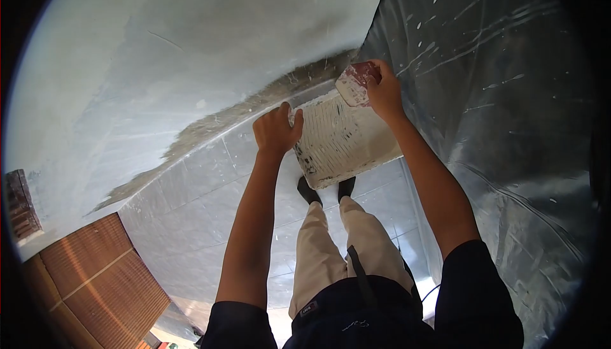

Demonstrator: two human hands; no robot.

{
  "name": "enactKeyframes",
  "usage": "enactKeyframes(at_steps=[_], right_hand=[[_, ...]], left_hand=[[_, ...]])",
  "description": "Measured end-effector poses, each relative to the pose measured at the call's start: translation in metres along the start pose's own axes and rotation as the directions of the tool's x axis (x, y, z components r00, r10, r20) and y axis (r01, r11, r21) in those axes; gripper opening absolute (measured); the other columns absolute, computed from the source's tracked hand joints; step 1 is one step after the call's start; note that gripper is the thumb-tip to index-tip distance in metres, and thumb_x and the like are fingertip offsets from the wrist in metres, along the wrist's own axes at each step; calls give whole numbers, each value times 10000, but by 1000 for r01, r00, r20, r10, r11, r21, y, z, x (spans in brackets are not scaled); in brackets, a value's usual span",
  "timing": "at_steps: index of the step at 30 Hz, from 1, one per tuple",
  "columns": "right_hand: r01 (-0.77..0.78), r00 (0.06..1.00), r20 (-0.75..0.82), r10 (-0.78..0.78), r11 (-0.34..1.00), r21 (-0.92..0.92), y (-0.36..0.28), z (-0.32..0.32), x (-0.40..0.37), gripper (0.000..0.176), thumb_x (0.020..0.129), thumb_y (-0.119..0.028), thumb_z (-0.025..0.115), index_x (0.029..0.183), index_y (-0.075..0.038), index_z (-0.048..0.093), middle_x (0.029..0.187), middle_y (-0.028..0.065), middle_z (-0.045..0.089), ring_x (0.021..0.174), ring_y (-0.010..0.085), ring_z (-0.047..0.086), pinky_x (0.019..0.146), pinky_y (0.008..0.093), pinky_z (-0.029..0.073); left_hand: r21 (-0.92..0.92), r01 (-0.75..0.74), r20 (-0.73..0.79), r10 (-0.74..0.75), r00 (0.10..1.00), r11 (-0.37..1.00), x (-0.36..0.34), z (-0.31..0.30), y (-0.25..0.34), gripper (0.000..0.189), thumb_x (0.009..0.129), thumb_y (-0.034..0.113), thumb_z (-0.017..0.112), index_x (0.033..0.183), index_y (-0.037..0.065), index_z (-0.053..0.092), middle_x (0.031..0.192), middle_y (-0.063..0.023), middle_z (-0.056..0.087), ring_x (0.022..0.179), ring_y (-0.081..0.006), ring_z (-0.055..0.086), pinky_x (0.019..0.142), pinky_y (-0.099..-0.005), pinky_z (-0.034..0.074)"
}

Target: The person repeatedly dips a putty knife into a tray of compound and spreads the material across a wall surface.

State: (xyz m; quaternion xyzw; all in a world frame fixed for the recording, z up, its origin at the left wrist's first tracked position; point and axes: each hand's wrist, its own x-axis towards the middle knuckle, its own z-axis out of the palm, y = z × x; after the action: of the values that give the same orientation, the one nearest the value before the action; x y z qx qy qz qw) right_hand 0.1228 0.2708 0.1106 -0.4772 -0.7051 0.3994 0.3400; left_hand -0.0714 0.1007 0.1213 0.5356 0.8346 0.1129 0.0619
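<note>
A paint tray with a ribbed bed, coated in off-white paint, hangs in front of me above the floor. My left hand is closed on its upper left corner, fingers curled over the rim. Over the tray's upper right edge, my right hand grips a flat dark-red spreader, thickly smeared with white. The spreader's far part overlaps the tray in this view. Behind both, the pale wall has a bare grey-brown strip along its base.
Dark plastic sheeting spattered with white hangs on the right. Grey sheeting covers the floor, where my feet stand below the tray. A brown slatted panel is at lower left, with a small dark wooden frame above it.
</note>
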Motion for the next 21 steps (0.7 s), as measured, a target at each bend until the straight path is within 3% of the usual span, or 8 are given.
enactKeyframes(at_steps=[6, 12, 14, 15, 17, 18, 20, 21], right_hand=[[-161, 987, -20, 160, 978, -136, 54, 7, -28, 334, 828, 38, 573, 1160, -2, 584, 1046, 231, 672, 1001, 408, 648, 885, 430, 496], [-224, 974, -55, 218, 955, -194, 110, 20, -46, 325, 828, 31, 559, 1150, -1, 589, 1087, 232, 664, 1035, 421, 626, 890, 444, 486], [-228, 974, -53, 221, 952, -205, 122, 23, -49, 327, 830, 28, 561, 1154, -5, 590, 1089, 234, 663, 1035, 422, 626, 889, 446, 487], [-220, 975, -55, 213, 952, -210, 126, 25, -49, 329, 833, 26, 563, 1158, -10, 591, 1092, 236, 662, 1035, 422, 626, 888, 448, 489], [-205, 979, -54, 198, 950, -235, 134, 30, -48, 328, 837, 25, 563, 1162, -15, 592, 1081, 238, 665, 1026, 422, 629, 880, 449, 493], [-183, 983, -56, 175, 949, -258, 136, 32, -45, 328, 841, 24, 564, 1165, -19, 593, 1071, 239, 668, 1017, 422, 632, 871, 450, 497], [-179, 984, -66, 168, 950, -254, 141, 37, -43, 327, 843, 22, 568, 1166, -21, 594, 1059, 237, 672, 1003, 422, 637, 862, 452, 501], [-167, 985, -75, 153, 953, -251, 144, 40, -40, 326, 845, 21, 572, 1166, -23, 595, 1048, 235, 676, 990, 423, 642, 854, 454, 504]], left_hand=[[-123, 25, -10, -26, 1000, 992, -19, 51, -3, 301, 838, 356, 622, 855, 60, 675, 771, -117, 693, 680, -320, 668, 620, -421, 497], [-95, 12, 49, -7, 999, 995, -28, 95, -9, 222, 844, 318, 648, 892, 107, 698, 855, -73, 666, 866, -284, 625, 866, -442, 427], [-107, 71, 141, -56, 988, 992, -30, 107, -10, 252, 847, 282, 649, 1036, 120, 686, 1019, -65, 637, 1058, -277, 543, 972, -479, 334], [-108, 73, 146, -57, 988, 991, -33, 115, -11, 252, 847, 282, 649, 1036, 120, 686, 1019, -65, 637, 1058, -277, 543, 972, -479, 334], [-72, 29, 1, -29, 1000, 997, -38, 129, -13, 418, 854, 230, 631, 1250, 102, 583, 1247, -116, 533, 1213, -321, 426, 1011, -505, 294], [-71, 29, 4, -28, 1000, 997, -40, 134, -14, 418, 854, 230, 631, 1250, 102, 583, 1247, -116, 533, 1213, -321, 426, 1011, -505, 294], [-53, 97, -79, -101, 992, 994, -47, 144, -14, 616, 862, 187, 606, 1426, 75, 386, 1394, -192, 382, 1296, -370, 339, 1050, -522, 264], [-54, 96, -75, -100, 992, 994, -51, 147, -12, 616, 862, 187, 606, 1426, 75, 386, 1394, -192, 382, 1296, -370, 339, 1050, -522, 264]])
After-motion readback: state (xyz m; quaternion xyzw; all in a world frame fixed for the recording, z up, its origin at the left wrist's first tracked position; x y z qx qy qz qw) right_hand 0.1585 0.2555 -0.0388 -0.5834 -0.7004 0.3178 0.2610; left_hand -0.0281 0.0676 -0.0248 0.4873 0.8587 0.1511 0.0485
